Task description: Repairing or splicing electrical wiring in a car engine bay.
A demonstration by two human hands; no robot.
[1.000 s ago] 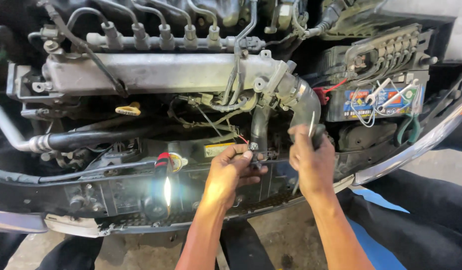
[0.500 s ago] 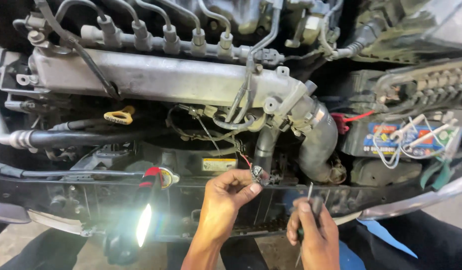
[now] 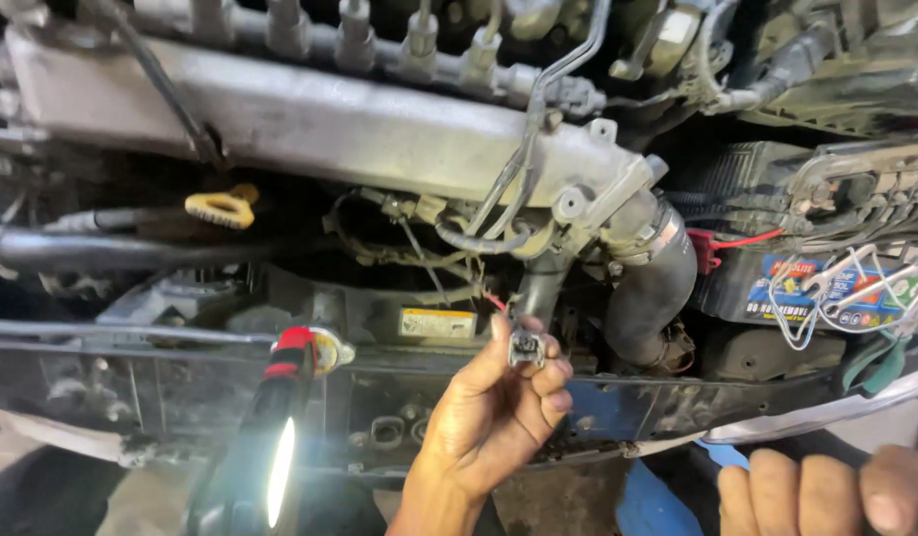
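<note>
Left hand pinches a small grey plug upright, just below the black hose; right hand, curled and lower right of it, grip unclear

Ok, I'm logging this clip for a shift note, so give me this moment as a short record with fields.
Setting: open engine bay seen from the front
Left hand: raised, fingers pinching a small grey electrical connector on a wire
Right hand: low at the frame's bottom right corner, whether it holds anything cannot be told
Light: work lamp with red collar, lit, hanging at lower left
Nearby: black intake hose, yellow dipstick handle, battery at right
</note>
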